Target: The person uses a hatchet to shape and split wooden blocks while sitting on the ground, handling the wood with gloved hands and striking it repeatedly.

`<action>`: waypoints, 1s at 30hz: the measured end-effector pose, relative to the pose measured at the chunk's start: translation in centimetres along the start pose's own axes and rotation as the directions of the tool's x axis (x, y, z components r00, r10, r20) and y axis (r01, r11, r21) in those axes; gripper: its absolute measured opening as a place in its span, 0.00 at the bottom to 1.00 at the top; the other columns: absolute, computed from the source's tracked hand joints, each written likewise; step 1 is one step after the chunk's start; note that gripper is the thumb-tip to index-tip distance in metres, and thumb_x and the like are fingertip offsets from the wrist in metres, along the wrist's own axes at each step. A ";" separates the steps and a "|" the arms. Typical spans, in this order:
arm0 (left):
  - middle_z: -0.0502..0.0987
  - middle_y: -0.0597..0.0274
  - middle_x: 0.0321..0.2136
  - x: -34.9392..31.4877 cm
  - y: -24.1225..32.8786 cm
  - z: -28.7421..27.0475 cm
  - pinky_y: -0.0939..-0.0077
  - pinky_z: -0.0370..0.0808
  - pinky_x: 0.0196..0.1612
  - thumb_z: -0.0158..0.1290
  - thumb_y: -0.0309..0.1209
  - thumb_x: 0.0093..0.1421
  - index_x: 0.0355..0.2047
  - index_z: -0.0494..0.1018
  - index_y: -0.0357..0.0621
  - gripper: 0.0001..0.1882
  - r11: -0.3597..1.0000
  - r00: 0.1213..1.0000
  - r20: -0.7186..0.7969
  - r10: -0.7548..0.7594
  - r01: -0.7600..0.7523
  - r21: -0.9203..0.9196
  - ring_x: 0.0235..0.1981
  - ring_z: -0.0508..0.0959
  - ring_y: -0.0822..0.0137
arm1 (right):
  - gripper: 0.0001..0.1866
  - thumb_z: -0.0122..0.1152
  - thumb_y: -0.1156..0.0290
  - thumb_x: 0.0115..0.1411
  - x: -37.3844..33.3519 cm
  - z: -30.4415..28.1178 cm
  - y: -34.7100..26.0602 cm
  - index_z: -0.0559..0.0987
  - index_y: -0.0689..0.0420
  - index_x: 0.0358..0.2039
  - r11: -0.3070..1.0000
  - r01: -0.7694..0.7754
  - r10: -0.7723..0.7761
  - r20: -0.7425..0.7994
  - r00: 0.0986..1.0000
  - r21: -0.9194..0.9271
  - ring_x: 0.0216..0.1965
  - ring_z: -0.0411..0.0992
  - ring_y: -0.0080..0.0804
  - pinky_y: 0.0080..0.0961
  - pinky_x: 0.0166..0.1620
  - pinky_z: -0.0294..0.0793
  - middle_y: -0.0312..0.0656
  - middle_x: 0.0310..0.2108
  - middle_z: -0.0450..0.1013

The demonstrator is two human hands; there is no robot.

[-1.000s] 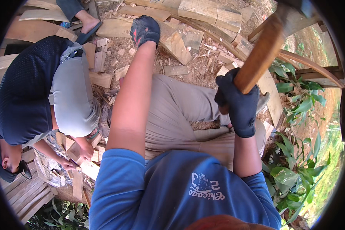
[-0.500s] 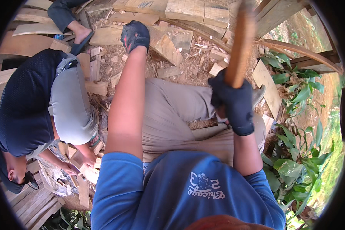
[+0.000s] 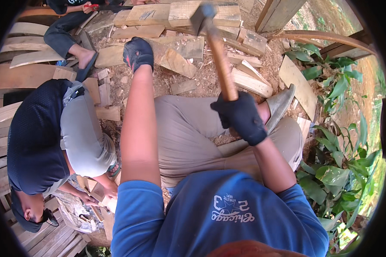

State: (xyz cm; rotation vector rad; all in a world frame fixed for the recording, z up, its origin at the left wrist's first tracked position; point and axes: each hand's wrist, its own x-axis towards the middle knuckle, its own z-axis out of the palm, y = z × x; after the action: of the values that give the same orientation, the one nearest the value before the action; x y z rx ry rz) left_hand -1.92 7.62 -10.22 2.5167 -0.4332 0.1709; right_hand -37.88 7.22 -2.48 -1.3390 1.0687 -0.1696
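My right hand, in a black glove, is wrapped round the wooden handle of a hammer. The hammer stands raised over the work area, its dark metal head at the top and leaning to the left. My left hand, in a black glove with red marks, is stretched far forward with curled fingers, close to a split wood block. What the left hand grips, if anything, is hidden by the glove. Long wooden beams lie just beyond it.
To my left a co-worker bends over wood pieces; farther off is another person's leg, and a hand with a red-handled tool. Curved boards are stacked at left. Leafy plants grow at right. Chips litter the ground.
My right hand has moved left, and the hammer has swung left, bringing its head into view. The left hand appears slightly left, along with a small shift of the whole view.
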 end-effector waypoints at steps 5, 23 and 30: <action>0.86 0.38 0.47 0.5 -0.5 0.4 0.46 0.81 0.55 0.45 0.45 0.69 0.44 0.87 0.38 0.26 0.981 0.985 -0.010 -0.172 0.170 -0.094 0.50 0.85 0.36 | 0.10 0.73 0.72 0.61 -1.2 -1.2 -3.6 0.79 0.57 0.26 0.881 0.378 -0.316 -0.239 0.918 0.284 0.17 0.70 0.20 0.24 0.22 0.66 0.33 0.18 0.73; 0.85 0.36 0.45 0.3 -0.4 -0.2 0.44 0.80 0.55 0.42 0.44 0.70 0.43 0.87 0.36 0.28 0.989 0.991 0.038 -0.130 0.132 -0.070 0.50 0.85 0.35 | 0.11 0.72 0.70 0.62 -1.6 -1.1 -3.5 0.79 0.56 0.25 0.924 0.307 -0.289 -0.107 0.951 0.226 0.18 0.71 0.21 0.26 0.24 0.69 0.35 0.18 0.74; 0.85 0.37 0.47 -1.5 2.6 -1.4 0.45 0.81 0.54 0.43 0.44 0.71 0.45 0.87 0.39 0.26 0.982 0.985 0.072 -0.157 0.163 -0.097 0.49 0.85 0.36 | 0.10 0.73 0.70 0.61 4.7 3.3 10.0 0.81 0.59 0.28 0.951 -0.263 0.248 0.110 0.963 0.159 0.18 0.73 0.29 0.32 0.23 0.73 0.39 0.19 0.74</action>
State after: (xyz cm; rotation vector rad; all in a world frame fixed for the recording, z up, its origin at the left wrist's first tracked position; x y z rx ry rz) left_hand -4.26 6.80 -8.04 2.4471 -0.2562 0.0054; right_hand -37.56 9.36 -13.79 -1.0327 1.1158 -0.0086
